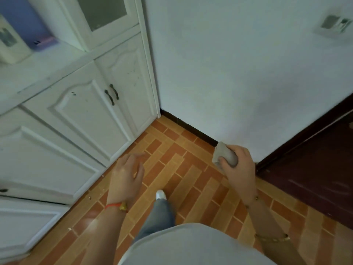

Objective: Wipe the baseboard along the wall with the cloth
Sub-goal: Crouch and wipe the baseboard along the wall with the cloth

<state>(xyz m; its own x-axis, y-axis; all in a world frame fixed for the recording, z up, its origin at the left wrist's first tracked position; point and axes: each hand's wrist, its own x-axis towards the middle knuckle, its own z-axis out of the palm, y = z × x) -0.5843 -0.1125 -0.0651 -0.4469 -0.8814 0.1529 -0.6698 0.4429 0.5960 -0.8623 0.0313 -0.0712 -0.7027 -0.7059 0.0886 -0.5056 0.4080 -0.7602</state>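
A dark baseboard (188, 128) runs along the foot of the white wall, from the cabinet corner down to the right. My right hand (239, 165) grips a bunched grey cloth (223, 154) in the air, near the right end of the baseboard and just in front of the wall. Whether the cloth touches the baseboard I cannot tell. My left hand (128, 174) hovers over the floor with relaxed fingers, holding nothing, and a red string circles its wrist.
White cabinet (91, 111) with black door handles (111, 94) fills the left side. A dark brown door (313, 161) and its frame stand on the right. The floor is orange-brown tile (183, 176). My leg and white shoe (160, 195) stand between my hands.
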